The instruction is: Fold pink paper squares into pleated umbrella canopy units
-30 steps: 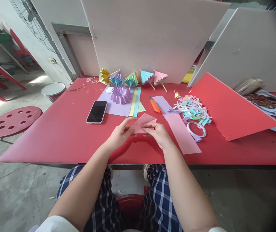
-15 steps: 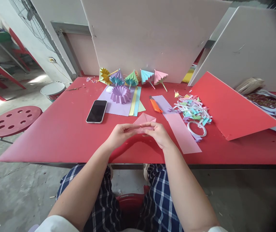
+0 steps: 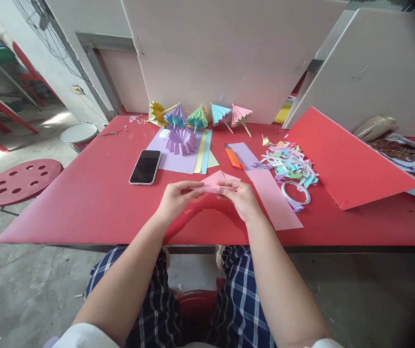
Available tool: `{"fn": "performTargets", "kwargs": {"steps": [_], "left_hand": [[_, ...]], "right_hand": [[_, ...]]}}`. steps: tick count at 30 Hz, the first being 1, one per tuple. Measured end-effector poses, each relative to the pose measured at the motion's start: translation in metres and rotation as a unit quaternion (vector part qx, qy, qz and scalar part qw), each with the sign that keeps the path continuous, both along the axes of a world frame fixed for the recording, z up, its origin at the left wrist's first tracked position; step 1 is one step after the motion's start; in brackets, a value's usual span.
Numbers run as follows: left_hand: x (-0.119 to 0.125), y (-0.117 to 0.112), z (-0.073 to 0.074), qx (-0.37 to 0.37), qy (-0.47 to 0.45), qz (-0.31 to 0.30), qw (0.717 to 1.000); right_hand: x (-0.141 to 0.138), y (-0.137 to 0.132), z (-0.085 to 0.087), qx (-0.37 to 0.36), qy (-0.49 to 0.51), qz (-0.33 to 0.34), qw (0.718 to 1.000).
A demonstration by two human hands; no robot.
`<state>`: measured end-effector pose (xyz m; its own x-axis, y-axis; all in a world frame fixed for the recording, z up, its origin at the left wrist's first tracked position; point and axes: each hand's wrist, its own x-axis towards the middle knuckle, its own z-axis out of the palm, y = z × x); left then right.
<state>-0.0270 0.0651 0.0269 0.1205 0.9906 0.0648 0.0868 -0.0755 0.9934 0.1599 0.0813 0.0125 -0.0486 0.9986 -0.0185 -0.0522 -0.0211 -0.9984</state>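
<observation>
Between my two hands is a folded pink sheet of paper [image 3: 213,182], raised a little above the red table [image 3: 120,215]. My left hand [image 3: 177,197] pinches its left end between thumb and fingers. At the right end, my right hand [image 3: 241,197] grips it the same way. A flap of the sheet points away from me, with a crease showing on it. Just to the right lie a flat pink paper strip [image 3: 274,203] and an orange utility knife [image 3: 233,158].
A phone [image 3: 145,166] lies left of my hands. Behind are a pleated purple paper ring [image 3: 181,141] on coloured sheets and several small paper umbrellas [image 3: 221,115]. On the right are paper scraps [image 3: 290,162], a tape roll [image 3: 296,193] and a tilted red board [image 3: 348,159].
My hands have moved slightly apart along the pink paper, leaving more of its middle visible. The paper's flap has shifted a little to the right.
</observation>
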Motion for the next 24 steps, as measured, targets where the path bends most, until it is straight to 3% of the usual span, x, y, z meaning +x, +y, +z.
{"fn": "performTargets", "kwargs": {"steps": [12, 24], "left_hand": [[-0.004, -0.001, 0.008, 0.025, 0.009, 0.015, 1.0], [-0.015, 0.0, 0.008, 0.018, -0.012, -0.066, 0.998]], "right_hand": [[0.003, 0.0, 0.004, -0.007, 0.035, -0.008, 0.999], [0.007, 0.001, 0.005, -0.01, 0.055, 0.0, 0.998]]}}
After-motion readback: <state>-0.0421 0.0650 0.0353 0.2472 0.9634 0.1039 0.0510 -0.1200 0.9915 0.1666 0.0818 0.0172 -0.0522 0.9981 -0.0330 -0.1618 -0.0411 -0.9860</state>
